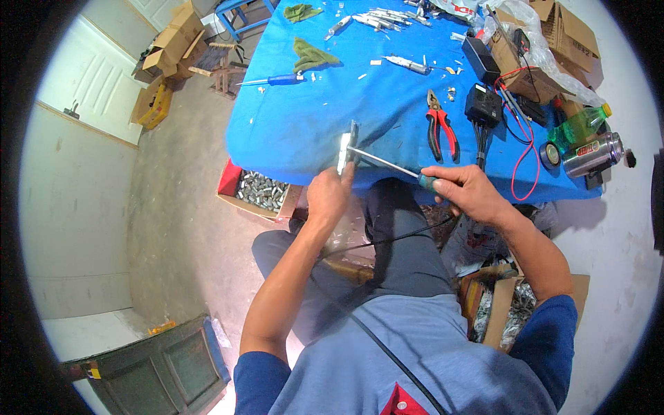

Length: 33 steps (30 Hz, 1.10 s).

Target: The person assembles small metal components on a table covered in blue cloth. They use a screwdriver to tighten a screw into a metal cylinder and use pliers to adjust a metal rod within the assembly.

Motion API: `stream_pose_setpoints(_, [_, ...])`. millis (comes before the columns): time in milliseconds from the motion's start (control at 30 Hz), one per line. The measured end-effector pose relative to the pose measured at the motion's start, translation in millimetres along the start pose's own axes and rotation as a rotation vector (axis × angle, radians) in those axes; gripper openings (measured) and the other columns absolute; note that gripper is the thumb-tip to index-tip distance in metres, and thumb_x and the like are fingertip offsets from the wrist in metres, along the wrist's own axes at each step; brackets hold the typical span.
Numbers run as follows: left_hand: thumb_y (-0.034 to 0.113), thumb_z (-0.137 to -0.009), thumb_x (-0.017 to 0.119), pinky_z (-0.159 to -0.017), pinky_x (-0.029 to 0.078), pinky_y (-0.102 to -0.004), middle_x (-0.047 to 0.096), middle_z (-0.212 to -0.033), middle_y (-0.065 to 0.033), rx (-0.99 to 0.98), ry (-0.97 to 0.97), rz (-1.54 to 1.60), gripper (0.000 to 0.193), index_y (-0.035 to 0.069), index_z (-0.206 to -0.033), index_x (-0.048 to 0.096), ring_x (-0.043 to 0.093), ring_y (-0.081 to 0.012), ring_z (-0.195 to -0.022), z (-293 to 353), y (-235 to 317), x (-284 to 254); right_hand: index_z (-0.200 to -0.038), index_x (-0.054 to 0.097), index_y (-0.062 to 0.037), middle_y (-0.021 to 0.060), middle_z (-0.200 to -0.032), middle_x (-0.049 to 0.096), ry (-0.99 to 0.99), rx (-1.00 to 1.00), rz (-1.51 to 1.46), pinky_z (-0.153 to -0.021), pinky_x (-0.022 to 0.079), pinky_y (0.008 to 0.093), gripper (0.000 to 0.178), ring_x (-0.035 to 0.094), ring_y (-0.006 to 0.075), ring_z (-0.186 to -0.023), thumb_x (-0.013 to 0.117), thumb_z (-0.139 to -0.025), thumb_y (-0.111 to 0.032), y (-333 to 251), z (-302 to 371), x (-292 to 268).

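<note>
With the clock centred on the metal-looking piece [344,149], the box [229,178] of small parts stood on the floor toward 8 o'clock. On the desk [290,128], the blue screwdriver [283,80] lay between 10 and 11. The left hand [328,197], between 6 and 7 o'clock, pinched the piece by its near end, at the desk's near edge. A group of pieces [380,19] lay between 12 and 1. The screwdriver [384,162] slanted in from between 3 and 4, its tip at the piece's side; whether it touched was too fine to tell. The pliers [441,126] rested near 3 o'clock, unheld. Farther right, the right hand [467,192] was wrapped around the screwdriver's handle.

Good work here, it seemed, called for a firm pinch so that the piece could not roll, left fingertips kept clear of the tip's line, and short, measured pressure from the right wrist, since a slip would have carried the blade toward 9 o'clock.
</note>
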<state>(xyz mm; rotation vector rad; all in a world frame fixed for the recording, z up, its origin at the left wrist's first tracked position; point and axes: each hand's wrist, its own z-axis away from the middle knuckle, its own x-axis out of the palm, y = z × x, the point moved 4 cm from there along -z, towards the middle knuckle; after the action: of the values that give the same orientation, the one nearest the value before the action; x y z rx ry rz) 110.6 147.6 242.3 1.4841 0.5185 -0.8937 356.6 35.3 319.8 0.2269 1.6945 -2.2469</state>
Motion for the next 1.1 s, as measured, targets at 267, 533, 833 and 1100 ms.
stream_pose_setpoints(267, [0.052, -0.096, 0.048, -0.067, 0.046, -0.0517, 0.061, -0.069, -0.027, 0.004, -0.047, -0.012, 0.061, -0.005, -0.081, 0.064, 0.061, -0.0464, -0.072, -3.9, -1.5, -0.7, -0.125, 0.063, -0.0059, 0.0044, -0.079, 0.064, -0.037, 0.22, -0.319, -0.048, 0.042, 0.0191, 0.033, 0.053, 0.0034, -0.057, 0.06, -0.096, -0.02, 5.2, 0.3, -6.0])
stream_pose_setpoints(533, [0.045, -0.095, 0.051, -0.069, 0.046, -0.0559, 0.063, -0.074, -0.0295, 0.03, 0.022, 0.031, 0.055, -0.005, -0.078, 0.067, 0.061, -0.0492, -0.075, -2.4, 8.8, -4.9, -0.115, 0.064, -0.0072, 0.0161, -0.078, 0.066, 0.215, -0.413, 0.795, -0.057, 0.05, 0.0363, 0.026, 0.063, 0.0318, -0.065, 0.06, -0.09, -0.013, -29.3, 17.4, 25.8])
stream_pose_setpoints(833, [0.048, -0.096, 0.049, -0.073, 0.046, -0.0532, 0.062, -0.077, -0.0313, -0.026, -0.058, 0.09, 0.059, -0.007, -0.084, 0.066, 0.061, -0.049, -0.08, 3.6, 2.9, -2.3, -0.127, 0.063, -0.0088, 0.0022, -0.077, 0.063, -0.052, 0.169, -0.133, -0.05, 0.042, 0.0208, 0.033, 0.049, 0.0036, -0.056, 0.056, -0.097, -0.02, -7.3, 8.8, -2.4])
stream_pose_setpoints(1100, [0.052, -0.096, 0.048, -0.072, 0.046, -0.0508, 0.06, -0.075, -0.0291, -0.076, -0.108, 0.142, 0.063, -0.007, -0.085, 0.065, 0.059, -0.0437, -0.078, -2.9, -2.9, 2.2, -0.128, 0.062, -0.0061, 0.0003, -0.084, 0.063, 0.014, 0.118, -0.142, -0.051, 0.042, 0.0189, 0.033, 0.052, 0.0033, -0.062, 0.055, -0.098, -0.019, -5.6, 15.9, 1.4])
